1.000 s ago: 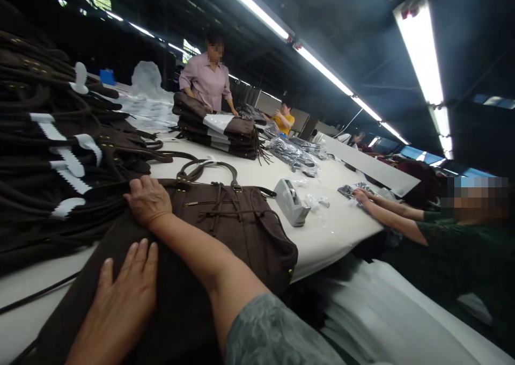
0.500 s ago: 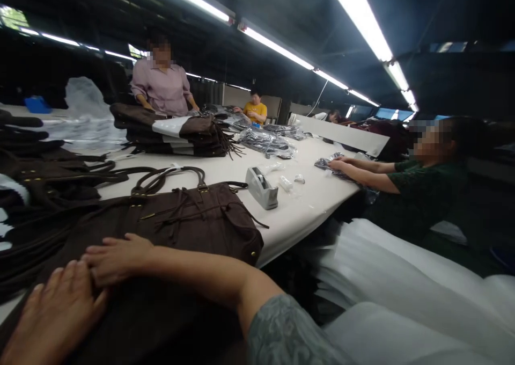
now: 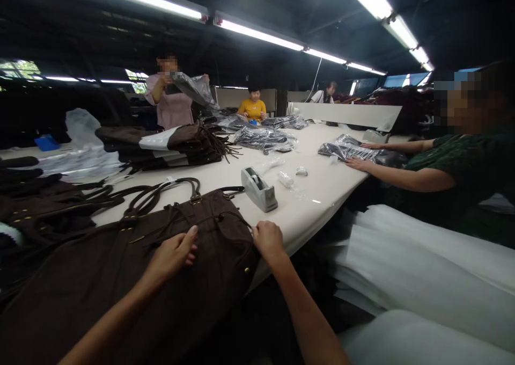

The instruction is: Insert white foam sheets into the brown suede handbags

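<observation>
A dark brown handbag (image 3: 120,268) lies flat on the table in front of me, its looped handles (image 3: 161,198) pointing away. At the bag's right end, my right hand (image 3: 269,241) is closed, fingertips pinched on the end of a thin brown cord (image 3: 237,220) that runs across the bag's face. My left hand (image 3: 177,251) is over the middle of the bag, thumb apart from loosely bent fingers, nothing seen in it. Just beyond the bag stands a grey tape dispenser (image 3: 259,190).
A stack of brown bags (image 3: 161,145) sits farther back, and more bags (image 3: 44,204) lie at left. Plastic-wrapped bags (image 3: 265,138) rest mid-table. A co-worker in green (image 3: 454,161) presses a wrapped bag at right. White sheets (image 3: 418,257) are piled beside me. Others work behind.
Both hands have left the bag's left part and moved right; my right hand now grips the cord's end. The co-worker in pink has lifted a plastic-wrapped item.
</observation>
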Available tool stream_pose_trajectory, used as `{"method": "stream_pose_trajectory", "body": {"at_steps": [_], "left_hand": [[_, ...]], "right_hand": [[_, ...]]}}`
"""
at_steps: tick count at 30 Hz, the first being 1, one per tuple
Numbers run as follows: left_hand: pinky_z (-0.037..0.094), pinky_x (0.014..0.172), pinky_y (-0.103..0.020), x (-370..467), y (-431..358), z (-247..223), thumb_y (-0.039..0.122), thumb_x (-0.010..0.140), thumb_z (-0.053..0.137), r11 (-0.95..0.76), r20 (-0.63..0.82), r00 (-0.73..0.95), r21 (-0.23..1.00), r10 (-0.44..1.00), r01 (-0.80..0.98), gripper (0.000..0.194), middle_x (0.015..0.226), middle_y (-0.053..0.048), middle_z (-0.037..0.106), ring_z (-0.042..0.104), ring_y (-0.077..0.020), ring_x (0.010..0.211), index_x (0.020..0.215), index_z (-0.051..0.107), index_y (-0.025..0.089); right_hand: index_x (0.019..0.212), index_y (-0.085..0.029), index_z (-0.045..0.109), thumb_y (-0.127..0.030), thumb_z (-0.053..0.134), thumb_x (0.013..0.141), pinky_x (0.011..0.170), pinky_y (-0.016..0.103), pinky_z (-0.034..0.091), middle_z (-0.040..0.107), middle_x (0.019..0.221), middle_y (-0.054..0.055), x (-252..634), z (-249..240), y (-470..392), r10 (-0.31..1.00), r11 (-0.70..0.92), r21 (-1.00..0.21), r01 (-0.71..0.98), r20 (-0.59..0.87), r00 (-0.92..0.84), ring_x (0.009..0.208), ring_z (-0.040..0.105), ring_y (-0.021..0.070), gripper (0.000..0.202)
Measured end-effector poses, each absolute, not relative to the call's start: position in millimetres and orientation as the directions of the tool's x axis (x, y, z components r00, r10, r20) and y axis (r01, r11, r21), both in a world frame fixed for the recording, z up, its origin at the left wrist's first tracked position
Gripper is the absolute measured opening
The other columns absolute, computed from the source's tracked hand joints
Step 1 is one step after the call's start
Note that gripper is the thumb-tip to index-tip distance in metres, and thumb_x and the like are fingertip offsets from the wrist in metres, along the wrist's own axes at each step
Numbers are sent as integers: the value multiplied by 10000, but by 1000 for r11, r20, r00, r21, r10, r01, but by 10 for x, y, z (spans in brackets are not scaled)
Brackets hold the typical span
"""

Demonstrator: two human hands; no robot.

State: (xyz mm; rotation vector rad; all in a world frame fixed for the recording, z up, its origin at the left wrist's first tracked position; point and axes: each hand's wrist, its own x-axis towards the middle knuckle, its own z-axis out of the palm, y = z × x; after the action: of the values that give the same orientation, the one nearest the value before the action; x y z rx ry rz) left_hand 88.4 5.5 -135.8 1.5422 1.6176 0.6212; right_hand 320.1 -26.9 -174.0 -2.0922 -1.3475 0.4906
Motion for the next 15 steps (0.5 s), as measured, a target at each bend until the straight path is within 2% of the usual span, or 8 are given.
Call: {"method": "stream_pose_trajectory", "body": {"at_steps": [3,6,8,11,13,14,15], "left_hand": [[541,547,-354,1423,302,-1411,759,691,518,196,-295,90,805,951,560,655,635,-103,655,636,-227,552,745,609,112],[549,576,-336,1651,436,-1425,591,680,656,173,-270,84,795,959,581,486,658,-111,677,668,-238,619,736,622,110],[554,613,-324,1632,490,-1336,402,680,687,143,-213,39,770,976,621,337,697,-106,696,685,-239,666,819,631,100],[549,678,-322,1386,556,-1069,231,663,634,81,-99,-16,691,995,718,295,745,-83,713,697,-241,717,934,641,113],[531,751,-354,1150,583,-871,187,648,601,41,-20,-37,604,999,796,290,746,-77,711,695,-271,786,925,661,127],[516,790,-376,1039,587,-788,180,642,588,29,12,-43,561,999,827,281,737,-75,705,689,-295,834,905,672,127],[503,810,-398,944,584,-723,181,639,574,-2,59,-33,504,998,864,267,714,-72,694,682,-319,864,876,680,121]], "right_hand": [[803,-124,700,-159,537,884,906,372,451,716,989,190,3032,-1958,-48,958,-230,-803,550,-87,274,1014,650,293,185],[705,-152,655,-127,519,859,797,280,488,727,851,88,2829,-2056,73,977,-172,-908,382,-110,180,893,673,217,207],[791,-151,648,-97,449,861,672,232,500,708,783,49,2730,-2093,119,977,-178,-946,270,-137,162,770,674,169,218],[1029,-141,578,-67,397,850,533,201,479,682,776,28,2645,-2135,148,963,-220,-976,-1,-217,157,609,641,124,265],[1124,-148,503,-95,445,859,520,201,482,669,790,20,2602,-2142,143,958,-228,-954,-197,-256,130,584,633,117,276],[1156,-152,474,-123,478,869,535,212,493,662,783,13,2577,-2135,136,961,-218,-947,-236,-250,118,586,635,121,288],[1179,-155,458,-161,510,880,568,231,508,656,769,8,2549,-2120,127,968,-193,-959,-208,-221,119,602,644,132,303]]}}
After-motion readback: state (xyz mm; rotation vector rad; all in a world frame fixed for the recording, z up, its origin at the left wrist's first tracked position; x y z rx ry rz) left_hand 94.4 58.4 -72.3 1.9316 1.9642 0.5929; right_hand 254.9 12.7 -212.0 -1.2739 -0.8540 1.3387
